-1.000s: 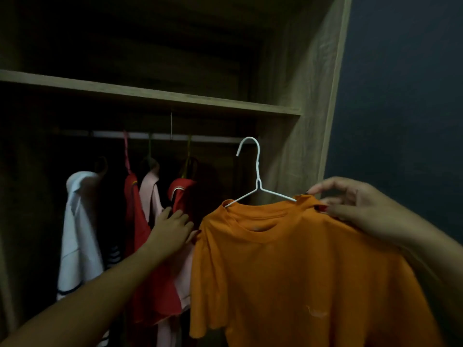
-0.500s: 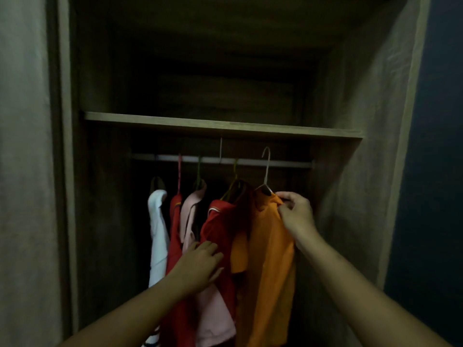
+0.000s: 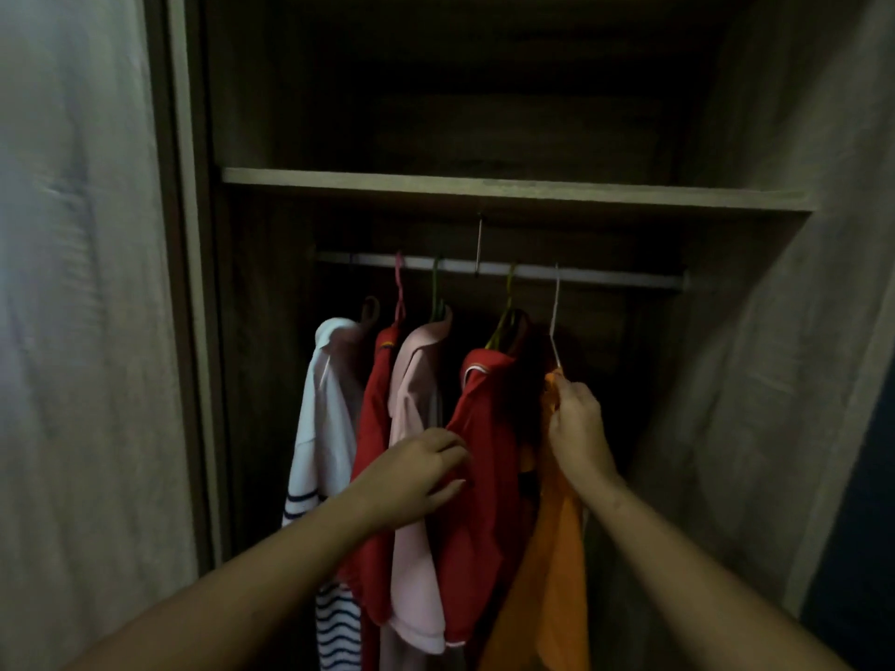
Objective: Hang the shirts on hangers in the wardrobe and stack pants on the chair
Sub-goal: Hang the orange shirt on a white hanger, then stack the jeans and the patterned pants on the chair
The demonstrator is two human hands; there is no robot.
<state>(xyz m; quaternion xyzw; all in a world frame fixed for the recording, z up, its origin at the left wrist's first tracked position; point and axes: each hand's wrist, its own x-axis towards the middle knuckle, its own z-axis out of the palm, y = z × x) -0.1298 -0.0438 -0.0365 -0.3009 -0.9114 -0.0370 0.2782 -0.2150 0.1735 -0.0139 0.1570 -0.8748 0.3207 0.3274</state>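
the scene is dim overall, with weak light that seems to come from behind the camera and falls on whatever is nearest. the pale panel (image 3: pixel 72 331) at nine o'clock is the brightest area and is smeared by motion blur, its surface running into soft streaks. inside the wardrobe (image 3: pixel 755 138), the space above the shelf (image 3: pixel 484 188) toward twelve o'clock sinks into near-black shadow, as do the gaps between the hanging shirts (image 3: pixel 416 549). the rail (image 3: pixel 605 278) and the white hanger (image 3: pixel 556 307) show only as thin pale gleams. colours are muted and slightly grainy. the forearms (image 3: pixel 242 598) near six o'clock are evenly lit but soft. straight edges at three and nine o'clock lean and bow outward — wide-angle distortion.
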